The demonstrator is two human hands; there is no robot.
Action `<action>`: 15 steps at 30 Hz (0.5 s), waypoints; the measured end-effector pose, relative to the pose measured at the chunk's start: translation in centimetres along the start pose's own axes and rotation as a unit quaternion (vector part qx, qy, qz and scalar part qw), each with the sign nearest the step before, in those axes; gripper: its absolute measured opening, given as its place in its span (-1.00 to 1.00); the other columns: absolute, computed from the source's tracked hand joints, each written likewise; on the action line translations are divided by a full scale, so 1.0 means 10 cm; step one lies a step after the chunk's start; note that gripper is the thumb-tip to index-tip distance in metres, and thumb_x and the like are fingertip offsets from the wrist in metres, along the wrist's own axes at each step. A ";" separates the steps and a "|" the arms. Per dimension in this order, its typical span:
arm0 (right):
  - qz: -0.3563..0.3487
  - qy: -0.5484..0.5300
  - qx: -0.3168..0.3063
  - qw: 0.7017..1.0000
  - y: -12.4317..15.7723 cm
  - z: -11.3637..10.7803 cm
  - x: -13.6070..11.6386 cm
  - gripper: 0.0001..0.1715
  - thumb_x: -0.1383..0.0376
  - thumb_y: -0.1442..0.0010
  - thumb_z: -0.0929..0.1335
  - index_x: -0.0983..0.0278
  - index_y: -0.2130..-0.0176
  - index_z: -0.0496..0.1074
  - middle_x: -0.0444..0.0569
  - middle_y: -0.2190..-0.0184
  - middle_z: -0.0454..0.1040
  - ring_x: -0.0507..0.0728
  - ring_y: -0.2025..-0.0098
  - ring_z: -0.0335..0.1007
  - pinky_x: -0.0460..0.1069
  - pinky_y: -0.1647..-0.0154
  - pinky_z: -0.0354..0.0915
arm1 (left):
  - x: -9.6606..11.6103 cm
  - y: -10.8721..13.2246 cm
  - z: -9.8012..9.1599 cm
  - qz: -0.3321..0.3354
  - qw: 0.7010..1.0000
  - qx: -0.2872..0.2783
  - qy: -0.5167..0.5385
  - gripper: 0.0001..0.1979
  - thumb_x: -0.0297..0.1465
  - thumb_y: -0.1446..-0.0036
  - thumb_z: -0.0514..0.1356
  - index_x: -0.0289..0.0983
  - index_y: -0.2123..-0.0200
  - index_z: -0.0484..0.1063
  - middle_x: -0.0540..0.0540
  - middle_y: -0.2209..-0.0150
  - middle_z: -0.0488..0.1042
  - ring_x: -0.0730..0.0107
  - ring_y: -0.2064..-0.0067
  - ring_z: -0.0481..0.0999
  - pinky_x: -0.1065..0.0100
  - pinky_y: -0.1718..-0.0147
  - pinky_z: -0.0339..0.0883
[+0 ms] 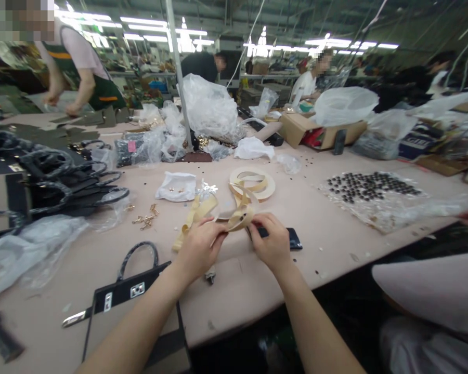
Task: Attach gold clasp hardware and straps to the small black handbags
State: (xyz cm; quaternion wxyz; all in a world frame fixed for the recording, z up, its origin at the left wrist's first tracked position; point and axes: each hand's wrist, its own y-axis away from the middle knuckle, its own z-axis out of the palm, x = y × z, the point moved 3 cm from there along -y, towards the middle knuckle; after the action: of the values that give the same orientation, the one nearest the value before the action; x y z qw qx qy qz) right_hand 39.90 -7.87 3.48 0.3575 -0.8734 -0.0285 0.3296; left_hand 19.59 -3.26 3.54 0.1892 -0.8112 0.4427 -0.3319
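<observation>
At a pale workbench, left hand clamped on looped cream tape, right hand just beside it, resting over a black piece

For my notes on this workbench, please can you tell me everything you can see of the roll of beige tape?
The roll of beige tape lies flat on the pale table as a hollow ring, matt and paper-like in look. A wide, twisted strip curls from it toward the person, apparently the same tape, held by the left hand and right hand.
</observation>
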 end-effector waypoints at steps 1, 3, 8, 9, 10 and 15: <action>0.031 0.017 0.052 0.998 0.04 -0.04 0.07 -0.89 0.29 -0.37 0.37 0.19 0.23 0.52 0.02 0.26 0.59 0.19 0.23 0.54 0.08 0.14 0.48 | 0.04 0.05 0.01 0.041 0.999 -0.024 -0.025 -0.78 -0.47 -0.43 0.08 -0.19 0.01 0.51 -0.11 0.15 0.66 0.23 0.10 0.61 0.10 -0.16 0.38; 0.089 0.046 0.140 0.985 0.11 -0.14 0.24 -0.89 0.28 -0.35 0.38 0.22 0.22 0.54 0.04 0.26 0.59 0.19 0.24 0.54 0.09 0.14 0.51 | 0.07 0.15 0.01 0.103 0.988 -0.073 -0.090 -0.69 -0.51 -0.40 0.07 -0.21 -0.10 0.48 -0.17 0.11 0.64 0.19 0.12 0.59 0.12 -0.02 0.41; 0.186 0.043 0.239 0.952 0.23 -0.39 0.72 -0.84 0.24 -0.25 0.40 0.25 0.19 0.56 0.09 0.20 0.60 0.22 0.17 0.59 0.14 0.07 0.57 | -0.11 0.33 -0.09 0.031 0.971 -0.090 -0.220 -0.75 -0.50 -0.40 0.05 -0.26 0.08 0.54 -0.19 0.23 0.62 0.11 0.18 0.56 0.07 0.04 0.35; 0.201 0.043 0.252 0.946 0.24 -0.45 0.81 -0.83 0.24 -0.23 0.40 0.26 0.20 0.55 0.10 0.22 0.60 0.23 0.18 0.60 0.14 0.08 0.58 | -0.17 0.35 -0.12 0.014 0.968 -0.093 -0.234 -0.75 -0.50 -0.40 0.05 -0.25 0.12 0.55 -0.18 0.25 0.61 0.10 0.17 0.56 0.05 -0.02 0.33; 0.212 0.044 0.261 0.941 0.25 -0.51 0.90 -0.82 0.23 -0.21 0.40 0.27 0.21 0.55 0.11 0.24 0.60 0.24 0.20 0.60 0.16 0.08 0.58 | -0.22 0.37 -0.15 0.003 0.965 -0.097 -0.244 -0.75 -0.51 -0.39 0.06 -0.25 0.14 0.55 -0.17 0.24 0.61 0.09 0.15 0.56 0.04 -0.08 0.30; 0.250 0.035 0.276 0.927 0.22 -0.70 1.22 -0.75 0.18 -0.16 0.42 0.32 0.24 0.54 0.18 0.27 0.62 0.30 0.22 0.63 0.28 0.02 0.57 | -0.47 0.48 -0.32 -0.044 0.954 -0.095 -0.279 -0.72 -0.51 -0.37 0.05 -0.27 0.05 0.56 -0.22 0.17 0.65 0.02 0.09 0.58 0.04 -0.05 0.29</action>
State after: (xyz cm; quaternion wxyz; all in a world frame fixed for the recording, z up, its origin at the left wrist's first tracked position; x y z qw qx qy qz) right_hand 53.23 -10.27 -0.99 0.4910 -0.7298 0.2955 0.3728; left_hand 12.67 -1.97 1.17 0.2129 -0.9043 0.3658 -0.0564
